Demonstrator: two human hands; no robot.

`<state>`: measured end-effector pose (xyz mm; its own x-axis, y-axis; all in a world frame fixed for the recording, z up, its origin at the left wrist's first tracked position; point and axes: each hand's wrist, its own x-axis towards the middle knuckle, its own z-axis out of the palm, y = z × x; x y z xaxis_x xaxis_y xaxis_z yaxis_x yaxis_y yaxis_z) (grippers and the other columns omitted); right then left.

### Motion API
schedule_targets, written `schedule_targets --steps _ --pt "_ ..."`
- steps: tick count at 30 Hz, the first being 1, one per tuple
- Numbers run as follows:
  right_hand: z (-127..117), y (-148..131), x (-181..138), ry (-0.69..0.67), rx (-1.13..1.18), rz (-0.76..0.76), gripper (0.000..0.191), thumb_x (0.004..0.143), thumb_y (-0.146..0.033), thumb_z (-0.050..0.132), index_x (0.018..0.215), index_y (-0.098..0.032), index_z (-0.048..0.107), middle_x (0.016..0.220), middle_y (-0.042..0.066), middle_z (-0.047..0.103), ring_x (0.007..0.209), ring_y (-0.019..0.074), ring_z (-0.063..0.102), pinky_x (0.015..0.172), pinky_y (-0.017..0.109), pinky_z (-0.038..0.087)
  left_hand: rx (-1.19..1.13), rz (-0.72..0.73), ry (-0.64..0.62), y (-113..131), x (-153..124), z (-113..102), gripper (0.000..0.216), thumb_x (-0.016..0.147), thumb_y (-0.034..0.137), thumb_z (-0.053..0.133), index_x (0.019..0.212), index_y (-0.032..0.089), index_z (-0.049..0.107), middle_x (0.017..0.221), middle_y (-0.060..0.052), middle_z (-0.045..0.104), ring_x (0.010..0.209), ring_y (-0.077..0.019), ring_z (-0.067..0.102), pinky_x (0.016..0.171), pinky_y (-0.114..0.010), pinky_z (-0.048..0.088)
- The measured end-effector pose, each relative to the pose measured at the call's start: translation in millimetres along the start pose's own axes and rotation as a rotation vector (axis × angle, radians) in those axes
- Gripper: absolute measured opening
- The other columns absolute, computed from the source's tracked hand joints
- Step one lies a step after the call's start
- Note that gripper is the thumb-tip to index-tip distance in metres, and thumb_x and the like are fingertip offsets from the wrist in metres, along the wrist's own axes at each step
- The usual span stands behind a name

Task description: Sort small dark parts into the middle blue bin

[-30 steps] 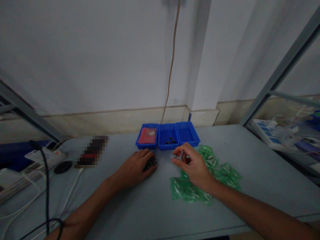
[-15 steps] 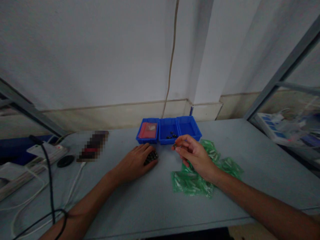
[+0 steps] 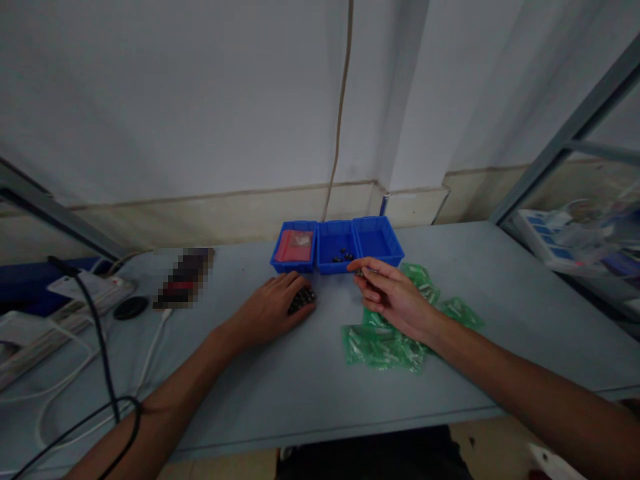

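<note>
My left hand (image 3: 277, 308) rests on the table, its fingers curved around a heap of small dark metallic parts (image 3: 301, 301); some of the heap is hidden beneath the palm. Just in front of the middle blue bin (image 3: 337, 268), my right hand (image 3: 393, 293) pinches a small dark metallic part (image 3: 359, 272) between thumb and fingertips. It is too small to name more exactly. A few similar loose parts (image 3: 343, 256) lie inside that bin. Under and beside my right hand are green-tinted plastic bags (image 3: 383, 347) with small light pieces in them.
The left blue bin (image 3: 294, 267) holds a red zip bag (image 3: 295, 246); another blue bin (image 3: 379, 237) stands at the right. A pixelated phone-like object (image 3: 184, 279) with a white cable, a black disc (image 3: 131, 308) and a power strip (image 3: 65, 320) occupy the left side.
The view has tilted down a little. My right hand has shifted slightly forward and right with the small part, its fingers straighter. My left hand stays around the heap.
</note>
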<state>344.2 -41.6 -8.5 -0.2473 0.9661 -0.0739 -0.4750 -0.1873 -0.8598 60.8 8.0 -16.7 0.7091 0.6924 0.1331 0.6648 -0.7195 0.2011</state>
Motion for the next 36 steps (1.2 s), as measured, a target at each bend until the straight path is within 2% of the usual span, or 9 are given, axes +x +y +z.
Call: schedule_targets --steps 5,9,13,16,19,23,26,32,36 --pt "3.7 -0.1 0.3 0.052 -0.082 -0.036 0.030 0.092 -0.044 0.083 0.113 -0.024 0.075 0.082 -0.002 0.060 0.056 0.0090 0.034 0.046 0.022 0.023 -0.004 -0.002 -0.004 0.8 0.7 -1.1 0.031 0.108 0.048 0.059 0.124 0.022 0.062 0.121 -0.010 0.068 0.109 -0.0310 0.068 0.101 -0.047 0.053" --pt "3.4 3.1 2.0 0.138 -0.341 -0.229 0.038 0.091 -0.042 0.083 0.124 -0.028 0.070 0.095 0.002 0.068 0.069 0.0159 0.052 0.050 0.025 0.036 0.012 0.007 -0.010 0.5 0.8 -1.0 0.030 0.109 0.048 0.059 0.125 0.022 0.061 0.120 -0.010 0.068 0.108 -0.0305 0.068 0.099 -0.046 0.053" --pt "1.6 5.8 0.3 0.219 -0.699 -0.463 0.020 0.092 -0.027 0.081 0.110 -0.025 0.074 0.098 0.003 0.069 0.079 0.0190 0.057 0.067 0.030 0.047 0.024 0.011 -0.005 -0.2 0.4 0.0 0.030 0.109 0.048 0.059 0.125 0.022 0.061 0.120 -0.010 0.068 0.109 -0.0309 0.067 0.098 -0.046 0.053" --pt "2.1 7.1 -2.0 0.218 -0.810 -0.516 0.011 0.091 -0.024 0.081 0.100 -0.024 0.074 0.095 0.002 0.068 0.074 0.0175 0.055 0.068 0.031 0.046 0.023 0.019 -0.002 -0.5 0.1 0.4 0.031 0.109 0.048 0.059 0.125 0.022 0.061 0.119 -0.010 0.068 0.109 -0.0309 0.067 0.097 -0.046 0.053" --pt "3.1 7.3 -1.7 0.180 -0.735 -0.470 0.019 0.087 -0.029 0.087 0.097 -0.024 0.072 0.092 0.001 0.067 0.075 0.0170 0.056 0.065 0.029 0.046 0.026 0.025 0.001 -0.9 -0.3 0.4 0.030 0.110 0.048 0.058 0.125 0.022 0.060 0.120 -0.010 0.068 0.109 -0.0308 0.067 0.097 -0.045 0.053" --pt "4.2 5.5 0.8 0.054 -0.492 -0.252 0.028 0.088 -0.040 0.087 0.105 -0.024 0.073 0.094 0.002 0.073 0.061 0.0125 0.052 0.051 0.025 0.041 0.011 0.026 0.012 -1.5 -0.8 0.7 0.029 0.109 0.048 0.059 0.124 0.022 0.061 0.118 -0.009 0.069 0.108 -0.0308 0.068 0.096 -0.046 0.053" --pt "5.0 4.3 1.1 0.039 -0.292 -0.131 0.034 0.091 -0.046 0.083 0.111 -0.025 0.067 0.093 0.003 0.077 0.053 0.0103 0.049 0.044 0.022 0.035 0.004 0.021 0.020 -0.7 -0.4 0.3 0.030 0.108 0.048 0.060 0.124 0.023 0.061 0.118 -0.009 0.069 0.107 -0.0307 0.069 0.096 -0.046 0.053" --pt "4.4 3.8 1.0 0.105 -0.155 -0.117 0.034 0.091 -0.048 0.083 0.105 -0.025 0.063 0.086 -0.002 0.071 0.055 0.0090 0.049 0.042 0.017 0.033 0.004 0.005 -0.010 2.4 0.7 -2.8 0.028 0.109 0.047 0.059 0.122 0.022 0.062 0.118 -0.010 0.070 0.106 -0.0304 0.069 0.095 -0.046 0.054" --pt "3.1 3.9 1.4 0.128 -0.283 -0.218 0.029 0.095 -0.049 0.078 0.101 -0.025 0.062 0.085 -0.004 0.065 0.054 0.0095 0.048 0.042 0.019 0.033 0.006 0.013 0.004 0.6 -0.1 -1.2 0.030 0.109 0.048 0.060 0.123 0.022 0.062 0.119 -0.010 0.070 0.107 -0.0309 0.069 0.096 -0.046 0.054"
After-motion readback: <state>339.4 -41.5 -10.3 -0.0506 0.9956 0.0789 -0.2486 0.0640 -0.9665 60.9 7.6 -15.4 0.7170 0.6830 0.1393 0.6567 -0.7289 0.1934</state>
